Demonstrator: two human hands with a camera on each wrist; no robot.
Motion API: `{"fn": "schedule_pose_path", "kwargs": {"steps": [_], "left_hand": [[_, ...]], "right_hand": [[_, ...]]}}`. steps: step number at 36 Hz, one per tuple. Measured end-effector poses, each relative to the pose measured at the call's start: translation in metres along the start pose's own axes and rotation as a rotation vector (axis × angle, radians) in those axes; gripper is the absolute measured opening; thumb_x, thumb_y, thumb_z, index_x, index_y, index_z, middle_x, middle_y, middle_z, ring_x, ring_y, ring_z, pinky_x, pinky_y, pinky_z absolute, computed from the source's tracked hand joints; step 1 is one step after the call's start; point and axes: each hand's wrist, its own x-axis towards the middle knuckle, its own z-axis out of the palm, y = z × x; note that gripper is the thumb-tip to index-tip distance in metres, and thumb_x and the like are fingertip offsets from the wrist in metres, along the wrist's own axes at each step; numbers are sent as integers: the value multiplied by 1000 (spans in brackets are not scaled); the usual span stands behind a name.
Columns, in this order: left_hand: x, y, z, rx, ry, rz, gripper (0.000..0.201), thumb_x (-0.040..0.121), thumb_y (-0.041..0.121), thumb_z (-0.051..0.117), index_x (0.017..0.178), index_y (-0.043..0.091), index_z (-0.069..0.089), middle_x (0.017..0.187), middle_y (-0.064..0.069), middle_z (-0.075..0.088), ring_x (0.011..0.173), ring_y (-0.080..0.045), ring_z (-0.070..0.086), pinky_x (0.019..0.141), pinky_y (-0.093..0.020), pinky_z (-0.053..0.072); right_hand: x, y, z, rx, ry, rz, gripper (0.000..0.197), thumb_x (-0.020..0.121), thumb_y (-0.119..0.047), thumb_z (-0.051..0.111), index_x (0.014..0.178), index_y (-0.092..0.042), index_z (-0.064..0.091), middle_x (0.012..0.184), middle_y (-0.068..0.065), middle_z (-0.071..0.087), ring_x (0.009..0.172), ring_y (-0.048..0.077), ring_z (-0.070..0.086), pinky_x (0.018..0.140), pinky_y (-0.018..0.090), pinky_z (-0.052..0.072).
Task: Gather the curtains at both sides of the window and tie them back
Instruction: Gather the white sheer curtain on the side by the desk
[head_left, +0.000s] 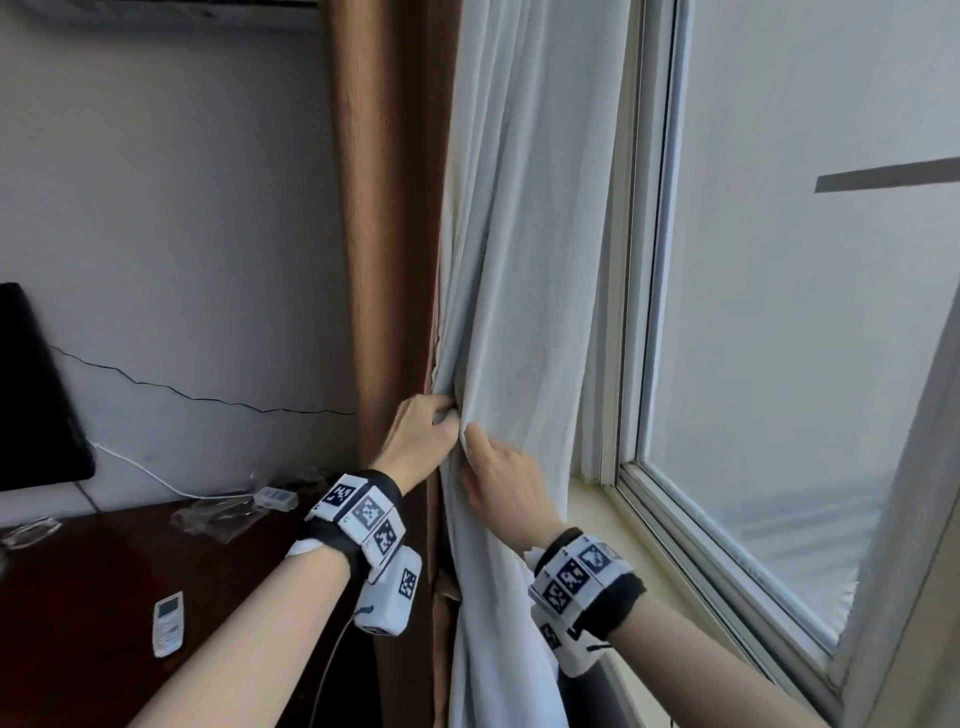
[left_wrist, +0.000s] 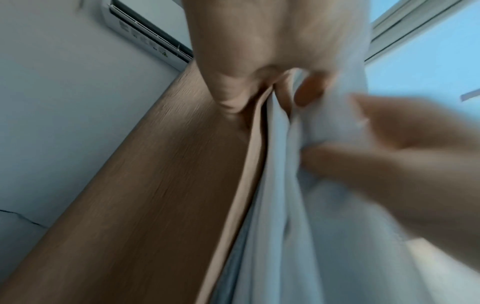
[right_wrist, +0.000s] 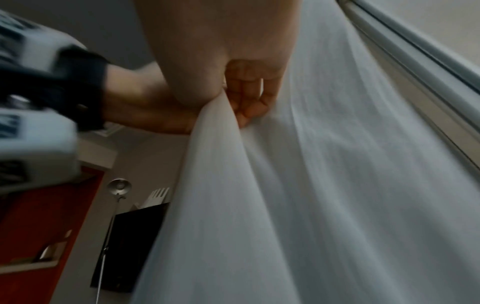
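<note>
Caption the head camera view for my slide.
Both hands, left hand and right hand, bunch the white curtain beside the brown curtain.

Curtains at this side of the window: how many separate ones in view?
2. A brown curtain hangs against the wall; a white sheer curtain hangs beside it toward the window, pinched by both hands.

The sheer curtain is thin, matt white cloth with fine soft folds. At its nine o'clock side, the brown curtain is heavier woven cloth, matt, faintly ribbed. The bench looks like dark polished wood, slightly glossy. The remote is smooth white plastic.
</note>
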Motion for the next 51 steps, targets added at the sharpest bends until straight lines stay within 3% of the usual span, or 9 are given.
{"fn": "schedule_pose_path", "kwargs": {"steps": [5,9,16,21,25,33,40,45,51], "left_hand": [[-4,6,-1,-28,-29,-34,47,87,58,54,63,17,58,61,8,58,61,-8,59,61,-23,47],[2,1,0,55,65,-71,37,84,45,63,98,12,72,95,-3,72,93,-16,67,83,-32,55],[17,-16,-11,211,88,-75,36,95,36,49,110,8,67,109,-19,65,99,-37,62,83,-42,54],[22,-28,-19,322,68,-6,37,99,27,47,109,-5,64,107,-32,61,100,-47,58,85,-45,50],[24,-39,-29,305,81,32,31,98,20,49,111,-3,66,105,-33,62,98,-48,59,85,-48,51],[31,-61,-45,210,113,75,29,96,17,54,100,-9,67,94,-28,67,91,-43,63,80,-44,53],[36,-68,-50,185,105,63,29,96,18,53,102,-6,68,97,-28,68,93,-43,63,81,-44,53],[37,-70,-51,189,114,60,28,96,17,53,103,-6,68,101,-25,68,97,-41,62,84,-40,52],[42,-77,-52,236,129,43,30,97,20,50,102,-4,67,98,-24,68,93,-40,63,82,-42,53]], "right_hand": [[14,1,18,79,-60,29,35,88,-6,45,123,-4,44,93,13,61,75,31,58,61,30,32],[18,-1,29,173,-95,-47,33,86,-4,46,119,-2,45,98,14,58,77,28,54,63,30,32],[11,21,39,291,-169,-22,41,93,-30,47,133,-27,39,109,-8,54,100,10,54,87,26,40],[17,58,46,380,-36,238,23,96,-25,50,115,-20,63,107,-5,63,96,10,60,90,31,48],[26,90,40,548,105,639,23,94,-20,54,117,-18,57,109,2,64,92,10,60,77,26,53],[66,101,57,943,-258,833,64,91,-37,59,143,-18,27,137,-3,37,133,21,33,106,46,26],[92,75,94,1030,-19,831,27,90,-21,61,117,-22,55,99,-9,64,90,9,60,70,22,44],[101,82,123,945,-42,775,37,82,-41,66,115,-25,63,103,-8,73,97,12,68,93,41,52],[100,86,121,649,100,721,34,82,-40,63,86,-7,62,78,13,68,78,32,65,72,42,53]]}}
